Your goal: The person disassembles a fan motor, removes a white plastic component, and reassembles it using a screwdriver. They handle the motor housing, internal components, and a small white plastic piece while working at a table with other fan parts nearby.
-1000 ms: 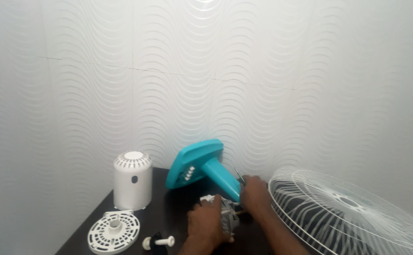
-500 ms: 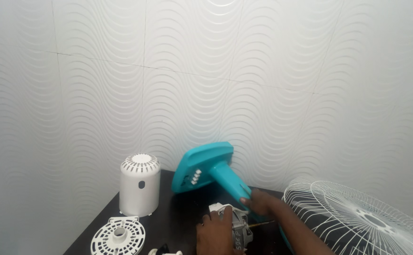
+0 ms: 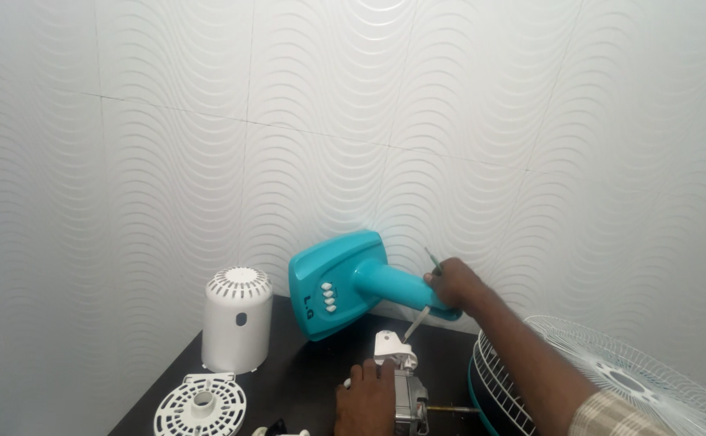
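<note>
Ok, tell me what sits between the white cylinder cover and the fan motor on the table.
In the head view, only bare dark table lies between the white cover and the motor; the teal fan base leans behind that stretch.

Bare forearms; seemingly striped sleeve (image 3: 611, 416).

Right hand (image 3: 452, 284) boxed in: wall (image 3: 418, 121) just behind, teal fan base (image 3: 338, 282) to its left, wire grille (image 3: 611, 379) below-right; open tabletop (image 3: 296, 379) only below-left, between left hand (image 3: 367, 397) on motor (image 3: 408, 400) and white motor cover (image 3: 237, 319); round vent plate (image 3: 200, 404) blocks left of that hand.
</note>
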